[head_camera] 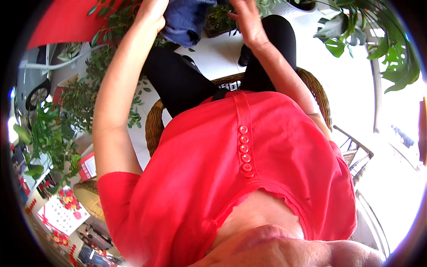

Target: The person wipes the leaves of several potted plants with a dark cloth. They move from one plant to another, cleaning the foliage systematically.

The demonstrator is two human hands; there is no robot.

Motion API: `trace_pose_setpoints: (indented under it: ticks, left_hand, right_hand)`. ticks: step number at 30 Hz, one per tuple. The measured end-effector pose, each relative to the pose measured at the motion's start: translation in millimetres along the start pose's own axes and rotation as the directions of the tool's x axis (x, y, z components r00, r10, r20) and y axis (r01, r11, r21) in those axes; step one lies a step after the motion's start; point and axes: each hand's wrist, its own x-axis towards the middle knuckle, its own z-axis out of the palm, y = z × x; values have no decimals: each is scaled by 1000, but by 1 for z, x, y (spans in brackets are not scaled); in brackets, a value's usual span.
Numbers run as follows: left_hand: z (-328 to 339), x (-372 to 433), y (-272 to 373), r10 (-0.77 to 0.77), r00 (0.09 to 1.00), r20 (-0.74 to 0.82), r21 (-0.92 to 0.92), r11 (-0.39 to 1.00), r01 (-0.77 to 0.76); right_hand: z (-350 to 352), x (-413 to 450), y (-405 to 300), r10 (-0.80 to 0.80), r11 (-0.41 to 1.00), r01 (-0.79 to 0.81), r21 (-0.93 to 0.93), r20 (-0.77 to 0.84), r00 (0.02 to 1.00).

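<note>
A dark blue cloth (185,20), soft and bunched, hangs over my lap at the top of the view and runs out of the frame. My left hand (152,12) grips its left side, with the fingers partly hidden and cut off by the top edge. To the right of the cloth is my right hand (247,20), the thumb apart from the palm. Its fingertips lie beyond the frame, so whether they touch the cloth is hidden. Below both hands are my legs in black trousers (183,81).
I sit in a wicker armchair (154,125). Leafy potted plants (78,103) crowd the left, and a monstera (388,50) hangs at the upper right. A red surface (71,23) fills the upper left. A calendar (63,212) and a wicker seat (87,197) are lower left.
</note>
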Motion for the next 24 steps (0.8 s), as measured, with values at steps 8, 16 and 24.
trace_pose_setpoints:
  ticks: [8,16,24]
  left_hand:
    - [21,-22,-28,158,985,68,154,974,-167]
    - [24,-33,-1,310,948,68,19,950,-312]
    - [32,-45,-5,353,935,37,-196,920,-339]
  right_hand:
    - [13,-23,22,121,991,-132,23,279,953]
    - [-6,-15,0,106,993,-90,-72,276,955]
    - [-10,-19,16,286,957,-272,-97,169,943]
